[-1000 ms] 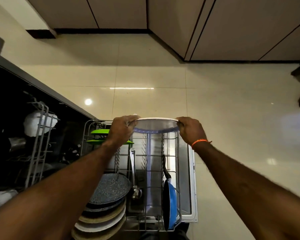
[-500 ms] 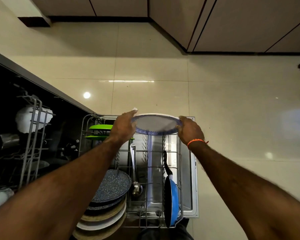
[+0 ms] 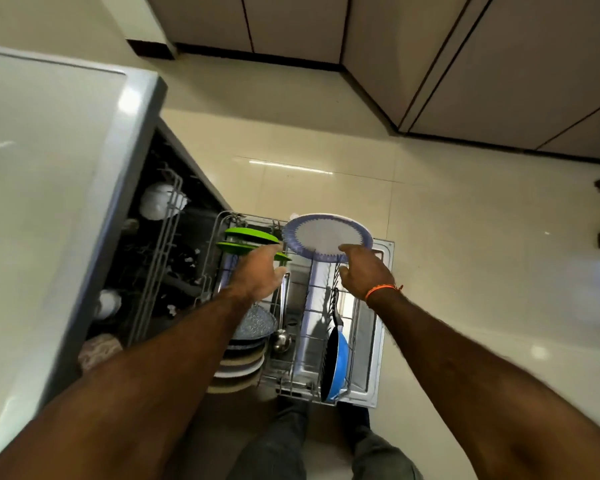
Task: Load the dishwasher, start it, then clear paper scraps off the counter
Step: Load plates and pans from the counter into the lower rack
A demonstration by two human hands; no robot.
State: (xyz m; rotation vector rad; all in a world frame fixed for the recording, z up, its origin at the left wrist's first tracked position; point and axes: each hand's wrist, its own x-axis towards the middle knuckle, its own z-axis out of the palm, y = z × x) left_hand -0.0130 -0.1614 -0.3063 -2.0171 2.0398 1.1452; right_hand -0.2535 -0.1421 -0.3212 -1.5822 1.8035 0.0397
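I am loading the dishwasher. The plate [image 3: 327, 237] stands tilted at the far end of the rack [image 3: 312, 344], beside the green plates [image 3: 248, 239]. My left hand [image 3: 257, 275] and right hand [image 3: 362, 270] hang relaxed, holding nothing. Next I should fetch another dish.

Setting was a home kitchen. An open dishwasher [image 3: 174, 271] stood under a pale glossy counter [image 3: 42, 174], its lower rack [image 3: 326, 358] pulled out over the floor and loaded with stacked plates [image 3: 243, 355], green plates [image 3: 250, 237], a ladle [image 3: 281, 337] and a blue frying pan [image 3: 336, 368]; white crockery sat in the upper rack [image 3: 160, 237]. Cream glossy floor tiles [image 3: 465, 254] ran to beige cabinet fronts [image 3: 499, 64] with a dark plinth along their base.
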